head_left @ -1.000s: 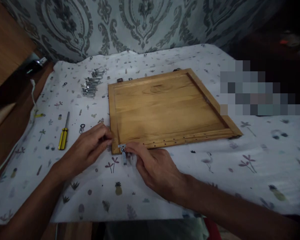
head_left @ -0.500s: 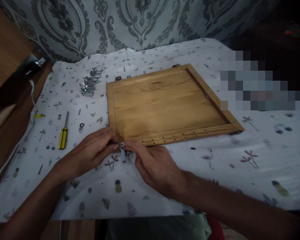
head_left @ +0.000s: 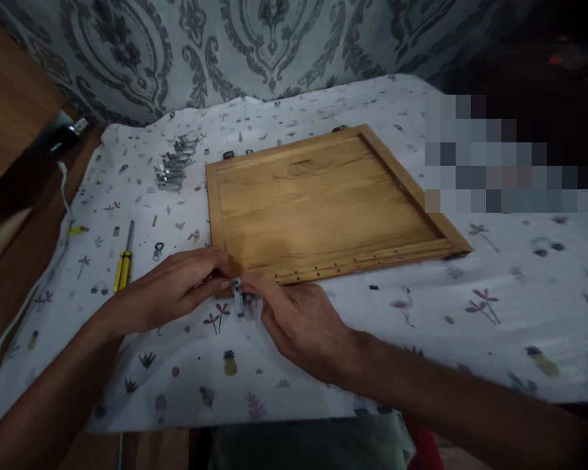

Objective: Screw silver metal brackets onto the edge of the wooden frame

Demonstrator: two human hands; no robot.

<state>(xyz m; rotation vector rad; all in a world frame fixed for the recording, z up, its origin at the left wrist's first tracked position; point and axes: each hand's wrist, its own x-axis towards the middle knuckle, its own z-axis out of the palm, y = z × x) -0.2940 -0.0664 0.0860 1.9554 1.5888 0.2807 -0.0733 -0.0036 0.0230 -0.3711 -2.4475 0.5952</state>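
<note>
A square wooden frame with a recessed panel [head_left: 308, 202] lies flat on the patterned cloth, small dark holes dotting its near edge. At its near left corner, a small silvery metal clip [head_left: 239, 301] hangs over the edge. My right hand [head_left: 308, 320] grips this clip from the right, thumb and finger at its top. From the left, my left hand [head_left: 186, 287] is closed in a pinch at the same corner, its fingertips close against the clip. Whatever is between the left fingertips is too small to make out.
A yellow-handled screwdriver [head_left: 123, 264] lies left of my left hand. Several similar metal clips [head_left: 176, 163] are lined up beyond it. A white cord [head_left: 24, 300] runs along the table's left side. A patterned curtain [head_left: 255, 46] hangs behind; the far right is pixelated.
The view has shifted slightly, so the frame sits a little further left. Both hands keep their hold at the corner, with hardly any visible finger movement.
</note>
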